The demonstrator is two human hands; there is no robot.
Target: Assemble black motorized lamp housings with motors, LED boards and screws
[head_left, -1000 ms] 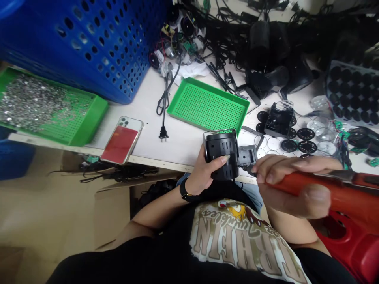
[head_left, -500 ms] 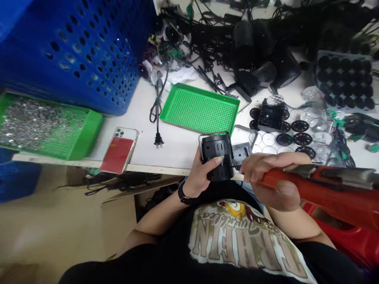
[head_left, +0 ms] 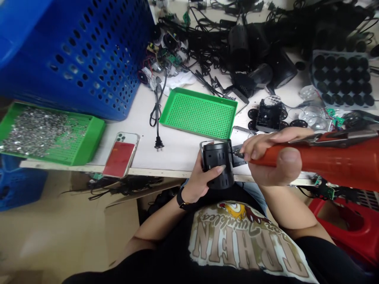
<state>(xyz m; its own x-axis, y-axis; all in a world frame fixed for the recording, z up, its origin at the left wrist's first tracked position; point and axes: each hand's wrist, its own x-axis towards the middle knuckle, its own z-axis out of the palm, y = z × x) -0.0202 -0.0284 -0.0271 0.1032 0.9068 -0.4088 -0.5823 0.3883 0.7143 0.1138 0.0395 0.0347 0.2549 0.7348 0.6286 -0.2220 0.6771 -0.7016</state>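
Note:
My left hand [head_left: 199, 177] wraps around a black slotted cylindrical lamp housing [head_left: 217, 163], holding it upright at the table's front edge. My right hand [head_left: 274, 157] grips a red-orange electric screwdriver [head_left: 334, 161]. The screwdriver's tip meets a black mounting bracket [head_left: 237, 152] at the side of the housing. My fingers hide the tip and part of the bracket. A black watch strap [head_left: 183, 201] circles my left wrist.
A green perforated tray [head_left: 198, 113], a tray of small metal parts [head_left: 94, 136], a phone [head_left: 121, 154] and a power plug [head_left: 159, 144] lie on the white table. A blue crate [head_left: 85, 59] stands behind. Black lamp parts and cables crowd the back right.
The screwdriver has swung in, its tip now at the bracket beside the housing. My right hand has moved left and up, and the view has shifted slightly.

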